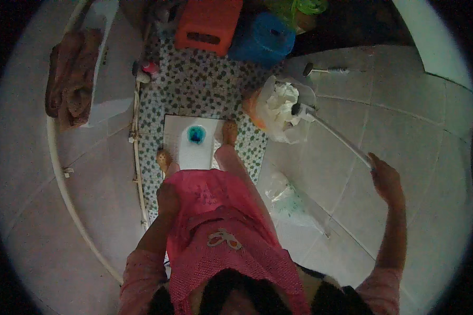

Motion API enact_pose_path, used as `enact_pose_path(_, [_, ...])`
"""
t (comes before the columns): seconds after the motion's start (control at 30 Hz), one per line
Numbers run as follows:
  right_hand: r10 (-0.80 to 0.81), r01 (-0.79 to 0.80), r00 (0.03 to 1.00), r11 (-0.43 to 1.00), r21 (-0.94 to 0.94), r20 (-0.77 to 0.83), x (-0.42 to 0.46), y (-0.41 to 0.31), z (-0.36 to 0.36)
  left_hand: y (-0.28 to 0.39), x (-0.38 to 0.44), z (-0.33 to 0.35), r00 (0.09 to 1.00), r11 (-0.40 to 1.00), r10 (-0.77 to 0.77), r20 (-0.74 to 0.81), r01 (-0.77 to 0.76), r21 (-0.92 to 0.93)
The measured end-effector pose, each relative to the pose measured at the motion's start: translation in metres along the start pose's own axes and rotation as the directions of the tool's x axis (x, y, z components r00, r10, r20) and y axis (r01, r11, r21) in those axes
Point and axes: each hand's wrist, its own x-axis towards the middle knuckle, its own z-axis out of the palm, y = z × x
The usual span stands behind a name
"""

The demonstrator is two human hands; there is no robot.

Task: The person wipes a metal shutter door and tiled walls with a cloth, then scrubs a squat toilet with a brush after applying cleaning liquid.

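My right hand (383,179) is closed round the end of a long white brush handle (341,138). The dark head of this brush (298,109) is over a bin lined with a clear plastic bag (309,98), which holds crumpled white paper (282,98). On the left, my left hand (168,198) rests at the side of my pink clothing; its fingers are hard to make out. Between my feet lies a white squat toilet (195,155) with blue water (196,134) in its drain.
Pipes (138,157) run along the left wall, beside a brown cloth (77,78). A red plastic stool (209,25) and a blue stool (266,39) stand ahead. A small brush (327,70) and a clear plastic bag with green contents (293,202) are at the right.
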Motion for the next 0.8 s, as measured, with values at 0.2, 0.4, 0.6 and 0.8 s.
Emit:
enact_pose_path(0.2, [0.135, -0.127, 0.971, 0.990, -0.055, 0.196, 0.094, -0.020, 0.064, 0.039, -0.001, -0.064, 0.997, 0.997, 0.063, -0.042, -0.064, -0.033])
enact_pose_path(0.4, [0.066, -0.089, 0.981, 0.989, 0.119, 0.184, 0.164, -0.016, 0.145, 0.042, -0.001, -0.079, 1.000, 0.998, -0.017, 0.002, 0.017, -0.061])
enact_pose_path(0.6, [-0.025, -0.005, 0.953, 0.995, 0.096, 0.301, 0.131, -0.024, 0.107, 0.041, -0.004, -0.061, 0.996, 0.999, -0.043, 0.084, 0.043, 0.005])
enact_pose_path(0.8, [-0.051, 0.035, 0.983, 0.995, 0.088, 0.175, 0.110, -0.021, 0.131, 0.052, 0.003, -0.077, 0.999, 0.990, -0.031, 0.015, 0.033, -0.136])
